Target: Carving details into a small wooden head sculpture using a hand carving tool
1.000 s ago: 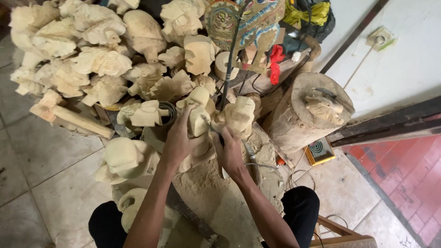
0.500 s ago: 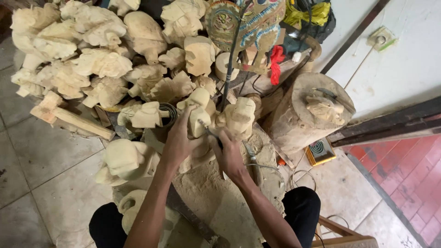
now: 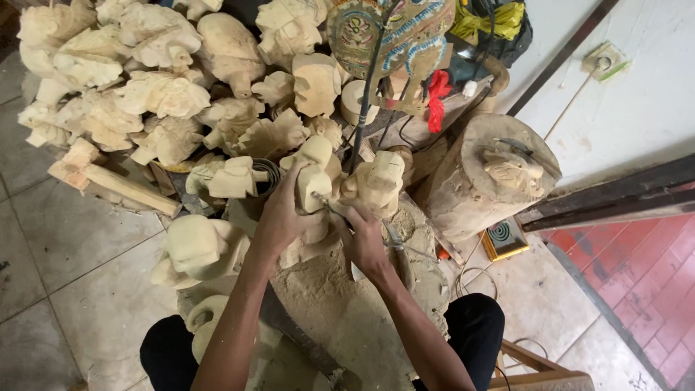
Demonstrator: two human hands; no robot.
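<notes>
- The left hand (image 3: 279,221) wraps its fingers around a pale, half-carved wooden figure (image 3: 313,181), holding it upright on a sawdust-covered block (image 3: 347,304).
- The right hand (image 3: 364,242) pinches a thin carving tool (image 3: 334,211), its tip against the figure.
- A heap of unfinished carvings (image 3: 159,94) lies on the tiled floor (image 3: 65,253) beyond.
- A log stump (image 3: 485,174) stands near, to the right.

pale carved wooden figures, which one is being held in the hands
The pale carved wooden figure just in front of the person, gripped by the left hand, right hand working against it; the others lie untouched.
</notes>
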